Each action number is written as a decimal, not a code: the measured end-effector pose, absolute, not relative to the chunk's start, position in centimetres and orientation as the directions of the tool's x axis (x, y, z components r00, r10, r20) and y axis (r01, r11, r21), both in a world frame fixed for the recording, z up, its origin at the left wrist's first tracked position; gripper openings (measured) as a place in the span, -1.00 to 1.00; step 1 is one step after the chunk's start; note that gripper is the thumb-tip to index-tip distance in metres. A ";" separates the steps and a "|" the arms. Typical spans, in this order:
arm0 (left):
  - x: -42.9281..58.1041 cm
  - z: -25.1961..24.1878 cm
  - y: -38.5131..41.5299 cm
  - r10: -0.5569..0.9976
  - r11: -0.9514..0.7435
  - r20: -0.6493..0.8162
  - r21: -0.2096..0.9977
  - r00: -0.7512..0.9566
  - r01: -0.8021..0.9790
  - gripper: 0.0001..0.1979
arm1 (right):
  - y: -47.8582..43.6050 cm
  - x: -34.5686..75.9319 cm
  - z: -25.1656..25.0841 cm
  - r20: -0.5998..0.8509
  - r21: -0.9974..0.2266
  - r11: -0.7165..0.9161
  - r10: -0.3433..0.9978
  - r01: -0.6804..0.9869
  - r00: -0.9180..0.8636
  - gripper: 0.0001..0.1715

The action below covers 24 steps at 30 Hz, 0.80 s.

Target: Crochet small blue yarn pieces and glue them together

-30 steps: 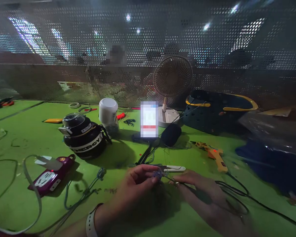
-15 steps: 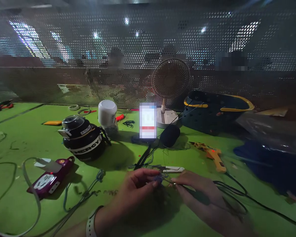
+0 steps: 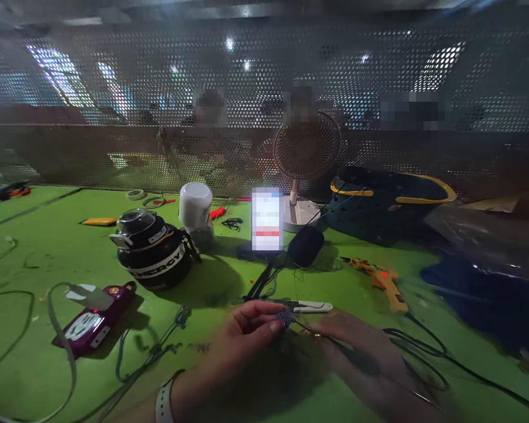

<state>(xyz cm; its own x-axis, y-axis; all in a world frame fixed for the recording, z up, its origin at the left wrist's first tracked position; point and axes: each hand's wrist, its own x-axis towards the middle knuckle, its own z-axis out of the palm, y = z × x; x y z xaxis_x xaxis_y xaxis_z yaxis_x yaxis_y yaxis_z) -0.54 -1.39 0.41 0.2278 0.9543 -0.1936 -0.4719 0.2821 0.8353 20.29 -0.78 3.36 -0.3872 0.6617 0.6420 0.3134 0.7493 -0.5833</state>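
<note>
Between the thumb and fingertips of my left hand (image 3: 255, 329) is a small blue-purple piece, apparently yarn work (image 3: 284, 319). My right hand (image 3: 357, 343) is closed on a slender metal tool (image 3: 306, 328); its tip reaches the piece, and its exact kind is unclear. The tool's long thin shaft appears to run back beneath the hand. Just behind my fingertips lies a white-handled cutting tool (image 3: 314, 307), partly hidden. Beyond it sits a dark ball, seemingly yarn (image 3: 306, 245), with a fine thread trailing toward my hands.
A lit phone (image 3: 267, 220) stands ahead, near a desk fan (image 3: 306, 147). To the left are a black bottle (image 3: 154, 252), a white jar (image 3: 196, 202) and a purple power strip (image 3: 97, 317) with cords. Rightward lie a yellow glue gun (image 3: 385, 282) and a dark basket (image 3: 388, 202).
The view has shifted slightly, so the table's things appear a little lower and further right. Both hands keep their hold, with the tool's tip still at the blue-purple piece.
</note>
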 end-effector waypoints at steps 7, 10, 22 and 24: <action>-0.4 0.3 -1.5 0.957 0.278 -0.202 0.842 0.208 -0.462 -0.77 | -0.7 20.3 2.7 0.656 -0.579 0.757 0.653 0.303 -0.379 -0.75; -0.4 0.4 -1.5 0.957 0.283 -0.215 0.847 0.196 -0.450 -0.77 | -0.9 20.5 2.4 0.617 -0.575 0.740 0.672 0.349 -0.409 -0.77; -0.4 0.4 -1.3 0.930 0.352 -0.245 0.804 0.273 -0.479 -0.74 | -1.3 19.7 2.3 0.726 -0.100 0.869 0.397 0.485 -0.562 -0.73; -0.4 0.2 -1.2 0.931 0.347 -0.234 0.806 0.281 -0.479 -0.75 | -1.6 19.3 2.9 0.723 0.019 0.856 0.345 0.517 -0.598 -0.76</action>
